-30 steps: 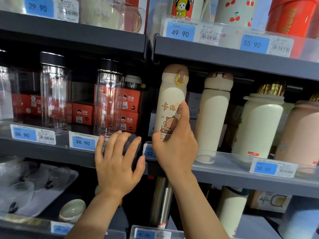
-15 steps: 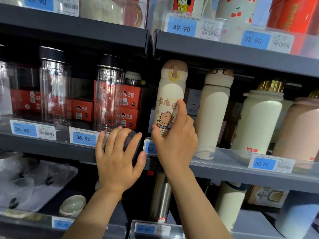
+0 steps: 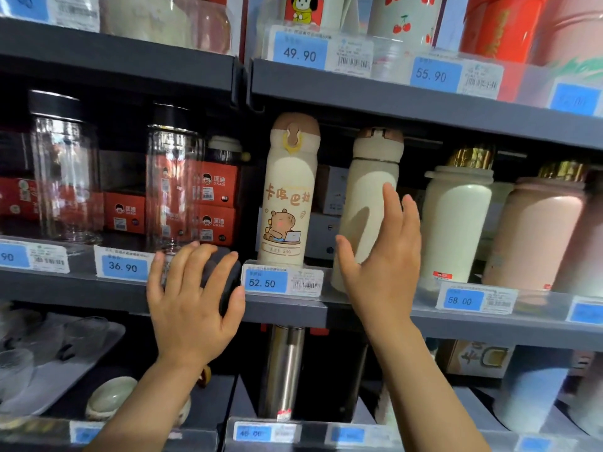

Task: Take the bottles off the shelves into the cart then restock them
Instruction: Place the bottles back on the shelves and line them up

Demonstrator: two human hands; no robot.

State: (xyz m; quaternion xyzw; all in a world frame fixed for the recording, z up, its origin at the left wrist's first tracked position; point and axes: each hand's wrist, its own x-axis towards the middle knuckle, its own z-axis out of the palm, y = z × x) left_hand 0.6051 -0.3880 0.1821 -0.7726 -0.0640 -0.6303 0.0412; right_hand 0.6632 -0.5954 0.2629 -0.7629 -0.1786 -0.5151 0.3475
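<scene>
Stock position, middle shelf (image 3: 375, 316), grey metal with a clear plastic lip carrying blue price tags.

Item: cartoon bottle (image 3: 287, 197), cream with brown cap, upright at 12 o'clock, above the 52.50 tag (image 3: 266, 282). No hand on it.

Item: plain cream bottle (image 3: 368, 190), upright just beside it at 1 o'clock. The right hand (image 3: 381, 265) is spread in front of its lower half, fingers straight, thumb out toward the cartoon bottle; whether the palm touches cannot be told. Nothing is gripped.

Item: left hand (image 3: 192, 305), at 9 o'clock of the tag, fingers splayed and lightly bent over a dark rounded object (image 3: 222, 275) at the shelf edge; loosely cupping rather than clamping, by the look of it.

Further right: a white gold-capped bottle (image 3: 456, 223) and a pink bottle (image 3: 535, 230). At 10 o'clock: clear glass bottles (image 3: 65, 177) before red boxes (image 3: 218, 187).

Progress, as judged: this row looks full and upright. No cart in view, so the stage cannot be fixed.

Surroundings: shop aisle, shelves above and below, dim lower tier with a steel flask (image 3: 284, 370).
</scene>
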